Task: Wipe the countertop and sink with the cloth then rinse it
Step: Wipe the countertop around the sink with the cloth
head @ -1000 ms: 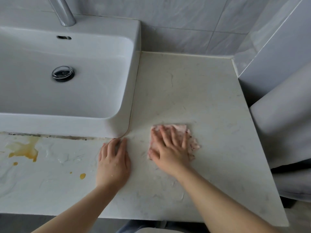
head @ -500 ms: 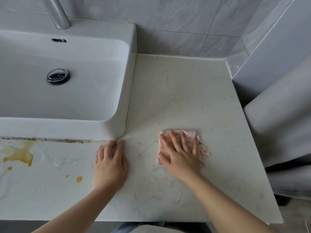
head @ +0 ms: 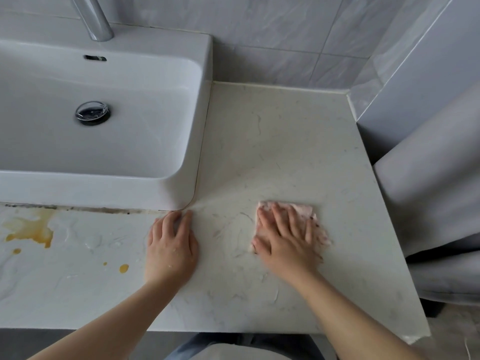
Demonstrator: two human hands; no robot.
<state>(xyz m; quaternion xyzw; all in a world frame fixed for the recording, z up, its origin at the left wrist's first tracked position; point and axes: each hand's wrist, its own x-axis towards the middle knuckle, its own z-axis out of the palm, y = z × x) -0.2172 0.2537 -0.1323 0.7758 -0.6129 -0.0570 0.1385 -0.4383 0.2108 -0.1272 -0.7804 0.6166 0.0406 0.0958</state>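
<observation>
our right hand (head: 285, 242) presses pink cloth (head: 304, 213) flat on countertop (head: 285, 141), fingers spread; left hand (head: 170, 245) flat, fingers together. orange stains (head: 33, 229) left, sink (head: 166, 188) unwiped, we judge; rinse pending.

Your right hand (head: 285, 245) lies flat on the pink cloth (head: 304, 211), fingers (head: 279, 216) straight and spread, pressing it to the surface (head: 272, 141). Cloth edges show beyond those fingers and to their right. Your left hand (head: 171, 248) rests flat on the bare surface, its fingers just beside the sink's (head: 117, 190) front corner. Left of them: an orange stain (head: 33, 229), smaller drops (head: 124, 268), and dark grime (head: 78, 208) along the sink's base. Beyond them: drain (head: 92, 113) and faucet (head: 96, 19).
</observation>
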